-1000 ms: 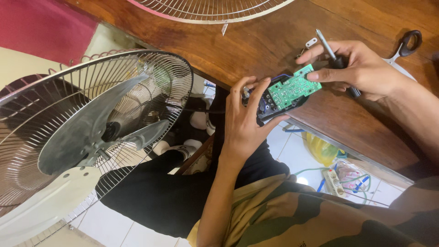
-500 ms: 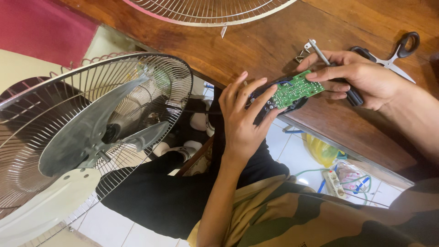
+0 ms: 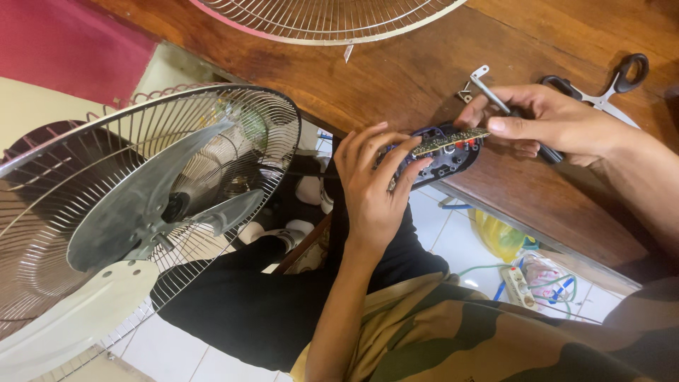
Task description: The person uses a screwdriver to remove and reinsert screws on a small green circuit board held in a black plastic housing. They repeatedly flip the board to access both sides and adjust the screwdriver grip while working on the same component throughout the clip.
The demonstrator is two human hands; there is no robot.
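Beside the wooden table, left hand grips the dark control housing while right hand, pinching a screwdriver, has the green circuit board lifted partly out, 1 edge up.

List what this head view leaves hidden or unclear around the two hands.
- Circuit board: seen edge-on, its face hidden.
- Dark housing: partly covered by the left hand.
- Screwdriver: handle hidden inside the right hand.
- Scissors: blades behind that hand.
- Fan grille: cut by the top edge.
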